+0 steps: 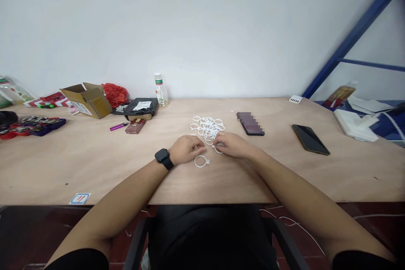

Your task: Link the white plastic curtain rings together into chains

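White plastic curtain rings (207, 125), each with a small eyelet, lie in a loose pile beyond my hands. My right hand (230, 144) is closed at the pile's near right side, its fingertips pinching a white curtain ring (219, 151) that is partly covered by them. At the near left side of the pile rests my left hand (188, 149), with curled fingers and the thumb close to them; whatever is between them, if anything, is hidden. One single curtain ring (201, 161) lies flat on the table just in front of my left hand, apart from the pile.
Right of the pile lie a dark phone (249, 123) and another phone (310, 139). Behind stand a plastic bottle (160, 89), a black package (141, 107) and an open cardboard box (88, 99). A maroon small box (135, 126) and purple lighter (118, 126) lie left.
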Demonstrator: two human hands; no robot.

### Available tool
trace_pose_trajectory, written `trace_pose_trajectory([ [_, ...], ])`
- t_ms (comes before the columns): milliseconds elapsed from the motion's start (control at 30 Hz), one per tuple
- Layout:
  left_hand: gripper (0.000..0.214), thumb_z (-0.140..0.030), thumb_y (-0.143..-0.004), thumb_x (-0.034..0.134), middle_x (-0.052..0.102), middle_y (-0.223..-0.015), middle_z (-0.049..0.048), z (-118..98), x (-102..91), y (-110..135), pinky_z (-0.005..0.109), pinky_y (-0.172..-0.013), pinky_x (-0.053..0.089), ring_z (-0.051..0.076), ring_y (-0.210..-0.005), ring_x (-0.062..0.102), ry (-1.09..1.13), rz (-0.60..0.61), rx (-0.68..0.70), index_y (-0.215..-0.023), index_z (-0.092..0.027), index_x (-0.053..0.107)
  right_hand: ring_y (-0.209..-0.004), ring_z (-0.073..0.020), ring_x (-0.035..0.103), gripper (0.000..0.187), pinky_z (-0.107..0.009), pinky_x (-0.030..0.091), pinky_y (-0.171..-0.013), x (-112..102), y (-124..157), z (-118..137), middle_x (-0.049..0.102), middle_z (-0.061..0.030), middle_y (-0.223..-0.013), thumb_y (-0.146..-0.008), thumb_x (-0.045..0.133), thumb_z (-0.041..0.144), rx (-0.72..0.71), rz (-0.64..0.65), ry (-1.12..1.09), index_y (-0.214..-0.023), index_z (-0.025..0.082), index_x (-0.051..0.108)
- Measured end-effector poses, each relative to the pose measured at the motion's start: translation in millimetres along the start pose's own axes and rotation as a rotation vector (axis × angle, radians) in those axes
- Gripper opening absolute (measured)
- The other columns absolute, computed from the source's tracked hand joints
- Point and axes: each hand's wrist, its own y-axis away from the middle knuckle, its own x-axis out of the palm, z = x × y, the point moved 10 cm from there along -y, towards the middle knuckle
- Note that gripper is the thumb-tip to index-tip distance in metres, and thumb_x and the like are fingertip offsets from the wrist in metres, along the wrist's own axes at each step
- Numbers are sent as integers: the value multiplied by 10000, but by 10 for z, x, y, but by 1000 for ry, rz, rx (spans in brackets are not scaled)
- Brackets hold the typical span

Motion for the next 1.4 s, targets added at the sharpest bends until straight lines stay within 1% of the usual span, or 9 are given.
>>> trace_pose_trajectory([
  [67, 261, -388, -913, 541, 679, -799, 33, 6, 2, -1, 249, -687, 439, 130, -702, 597, 5, 0, -6, -895, -164, 675, -827, -179, 613, 156, -270, 446, -717, -21, 1, 19, 667, -46, -897, -818, 575, 152, -5, -21, 10, -881, 207, 707],
  [133, 258, -387, -913, 544, 678, -799, 31, 17, -2, -2, 248, -687, 437, 130, -700, 593, 14, -3, -23, -909, -166, 679, -834, -176, 617, 148, -272, 454, -727, -87, 2, 80, 673, -46, -899, -829, 565, 148, -27, -91, -10, -873, 200, 696],
  [300, 272, -396, -928, 520, 673, -800, 28, 2, -29, -5, 241, -667, 424, 127, -691, 577, 62, -32, -43, -943, -175, 679, -791, -163, 626, 107, -269, 465, -699, -265, 32, 365, 690, -35, -848, -873, 564, 199, -127, -326, -91, -866, 208, 670],
  [400, 269, -366, -941, 494, 658, -771, 31, -45, -36, -6, 239, -660, 416, 128, -690, 570, 71, -49, -5, -911, -164, 669, -773, -157, 627, 137, -268, 469, -678, -276, 51, 519, 690, -37, -821, -906, 546, 232, -195, -379, -100, -849, 213, 669],
  [500, 247, -339, -936, 493, 654, -773, 37, -77, -39, -2, 244, -677, 422, 133, -702, 574, 69, -62, 29, -925, -159, 662, -770, -152, 632, 151, -266, 477, -679, -271, 58, 571, 696, -34, -817, -919, 546, 262, -221, -382, -124, -855, 218, 675],
  [600, 227, -316, -923, 500, 658, -782, 39, -91, -39, 0, 249, -689, 432, 135, -709, 580, 73, -61, 47, -954, -160, 661, -742, -144, 637, 144, -258, 476, -665, -282, 62, 553, 708, -29, -815, -915, 569, 297, -205, -386, -154, -868, 217, 680],
  [867, 186, -209, -835, 516, 679, -771, 41, -86, -34, 2, 259, -705, 452, 143, -698, 599, 56, -55, 52, -897, -154, 683, -728, -138, 641, 151, -252, 475, -674, -212, 43, 573, 713, -22, -794, -916, 564, 282, -205, -342, -169, -861, 214, 687],
  [1133, 148, -197, -787, 514, 646, -687, 22, -81, 1, 11, 263, -691, 421, 141, -667, 580, -37, -51, 82, -783, -164, 658, -641, -125, 611, 148, -242, 455, -623, -188, 34, 620, 693, -14, -730, -906, 581, 303, -222, -345, -195, -869, 202, 683],
  [1400, 138, -193, -744, 493, 610, -649, 14, -136, -21, -5, 274, -689, 396, 142, -654, 567, -83, -36, 64, -712, -170, 625, -656, -125, 603, 114, -238, 431, -636, -87, -9, 691, 690, -8, -736, -889, 585, 225, -240, -274, -181, -831, 194, 678],
])
